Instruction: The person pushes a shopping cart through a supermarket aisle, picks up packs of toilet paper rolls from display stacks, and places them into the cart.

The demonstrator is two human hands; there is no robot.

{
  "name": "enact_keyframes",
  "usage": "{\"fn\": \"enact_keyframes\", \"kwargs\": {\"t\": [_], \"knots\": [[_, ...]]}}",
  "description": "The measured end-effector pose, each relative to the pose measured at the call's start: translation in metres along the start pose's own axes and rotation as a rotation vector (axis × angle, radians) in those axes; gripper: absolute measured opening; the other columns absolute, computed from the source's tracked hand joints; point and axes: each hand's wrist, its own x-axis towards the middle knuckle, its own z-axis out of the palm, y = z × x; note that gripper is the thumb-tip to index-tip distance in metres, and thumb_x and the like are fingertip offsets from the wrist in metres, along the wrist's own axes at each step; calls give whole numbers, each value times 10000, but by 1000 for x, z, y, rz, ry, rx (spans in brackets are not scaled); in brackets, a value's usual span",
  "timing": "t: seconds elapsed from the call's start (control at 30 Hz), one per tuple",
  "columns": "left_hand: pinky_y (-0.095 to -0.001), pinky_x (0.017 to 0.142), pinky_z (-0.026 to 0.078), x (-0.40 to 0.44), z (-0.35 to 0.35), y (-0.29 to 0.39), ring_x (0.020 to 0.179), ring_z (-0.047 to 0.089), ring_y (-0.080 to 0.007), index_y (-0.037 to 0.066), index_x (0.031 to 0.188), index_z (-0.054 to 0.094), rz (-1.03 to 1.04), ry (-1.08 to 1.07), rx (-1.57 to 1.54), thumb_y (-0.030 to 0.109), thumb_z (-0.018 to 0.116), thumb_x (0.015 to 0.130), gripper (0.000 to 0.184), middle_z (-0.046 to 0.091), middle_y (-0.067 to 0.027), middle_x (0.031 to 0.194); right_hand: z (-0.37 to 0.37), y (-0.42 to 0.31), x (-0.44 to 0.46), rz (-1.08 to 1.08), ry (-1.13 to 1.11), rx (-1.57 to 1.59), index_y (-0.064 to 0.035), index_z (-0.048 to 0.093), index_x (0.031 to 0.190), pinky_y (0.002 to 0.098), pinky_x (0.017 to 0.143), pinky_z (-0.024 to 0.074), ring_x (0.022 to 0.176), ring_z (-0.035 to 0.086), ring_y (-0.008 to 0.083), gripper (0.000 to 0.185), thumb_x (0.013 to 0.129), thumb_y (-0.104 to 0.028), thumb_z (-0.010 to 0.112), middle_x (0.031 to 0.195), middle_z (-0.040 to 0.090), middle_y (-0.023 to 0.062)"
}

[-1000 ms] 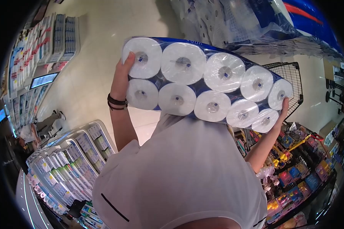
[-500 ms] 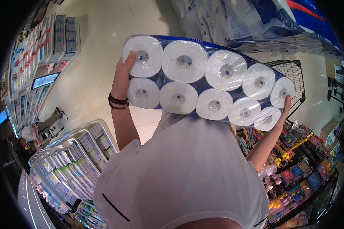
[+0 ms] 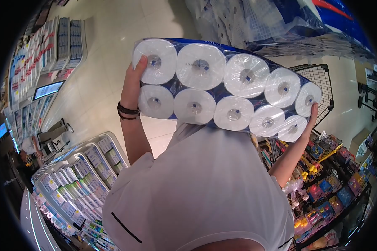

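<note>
A large pack of toilet paper rolls (image 3: 234, 113) spans the upper middle of the view, held out in front of my white shirt. Clear film and blue wrapping cover its two rows of white rolls, and it tilts down toward the right. My left hand (image 3: 135, 75), with dark bands at the wrist, clasps the pack's left end, its thumb on the end roll. At the lower right end, my right hand (image 3: 312, 115) grips the pack with the thumb on the near face. The other fingers of both hands are hidden behind the pack.
A black wire shopping cart (image 3: 326, 85) stands behind the pack's right end. Plastic-wrapped packs (image 3: 255, 25) are stacked at the top right. Product shelves (image 3: 75, 184) stand at lower left, with a colourful merchandise rack (image 3: 322, 188) at lower right. A person (image 3: 31, 145) is at far left.
The pack and both hands keep nearly the same place, shifting very slightly up and left in view. The person at far left shows a little more of the leg.
</note>
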Motion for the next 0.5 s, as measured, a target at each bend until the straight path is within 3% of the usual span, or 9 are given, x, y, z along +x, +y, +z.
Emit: {"fn": "enact_keyframes", "kwargs": {"t": [0.3,0.4,0.5], "knots": [[-309,932,493,2,-1,-3,1054,623,-176,-29,1302,540,-13,-6,-14,524,585,972,646,639,-105,1188,-9,6,8,15,-88,69,-61,483,1407,378,998,452,1181,564,246,656,946,-512,599,1338,567,98],[-312,939,488,2,-2,-4,1063,619,-177,-32,1303,539,-16,-13,-17,524,587,970,650,639,-103,1190,-5,4,5,39,-91,66,-64,448,1451,395,1006,451,1206,559,277,745,906,-539,628,1387,542,111],[-309,940,484,1,-3,-3,1074,615,-176,-29,1306,539,-24,-23,-31,517,591,971,643,640,-105,1189,-7,6,7,13,-103,38,-68,446,1453,405,1015,447,1212,554,277,724,947,-574,557,1385,542,105]]}}
